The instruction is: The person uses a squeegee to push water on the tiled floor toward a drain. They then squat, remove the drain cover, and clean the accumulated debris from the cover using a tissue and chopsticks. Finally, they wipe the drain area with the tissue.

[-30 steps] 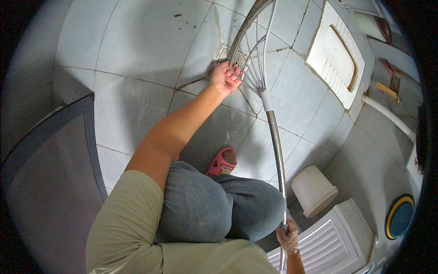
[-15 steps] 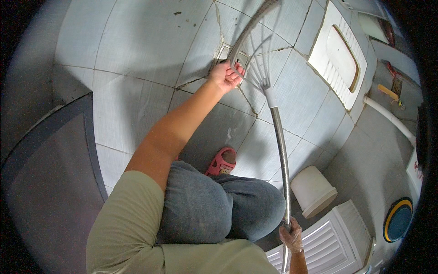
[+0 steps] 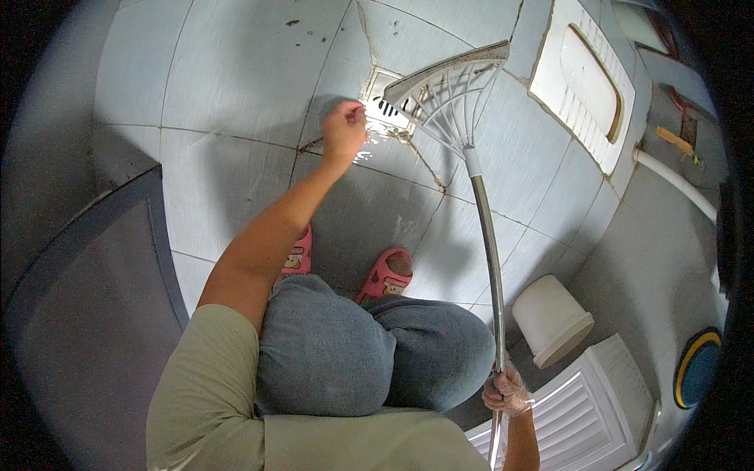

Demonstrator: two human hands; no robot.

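Nearest the camera, low on the right, the right hand (image 3: 508,392) wears a thin clear glove and is closed in a fist around the lower end of a long metal handle (image 3: 488,251). Beside it lies a white slatted panel (image 3: 585,408), and past that a white bucket (image 3: 552,319) stands tilted on the grey floor; at the far right rim sits a round blue disc with a yellow edge (image 3: 697,367). No labels or signs can be made out on any of these.

Below the camera are the person's bent knees in grey trousers, with two pink sandals (image 3: 382,275) planted on the tiled floor (image 3: 228,94). To the left a dark grey raised slab (image 3: 86,314) borders the tiles, leaving a broad bare stretch of pale tile between it and the legs.

The handle runs up and away from the right hand to a white fan-shaped rake head (image 3: 449,102), whose tines spread above a square floor drain (image 3: 386,104). The rake head appears to hang just over the drain; whether it touches cannot be told.

The left hand (image 3: 344,129) reaches out on a bare arm to the drain's near-left edge, fingers curled shut in a pinch, on what cannot be told; wet glints show on the tile beside it.

Farther right lies a white squat toilet pan (image 3: 585,82) set in the floor, and a white pipe (image 3: 675,180) runs along the right edge.
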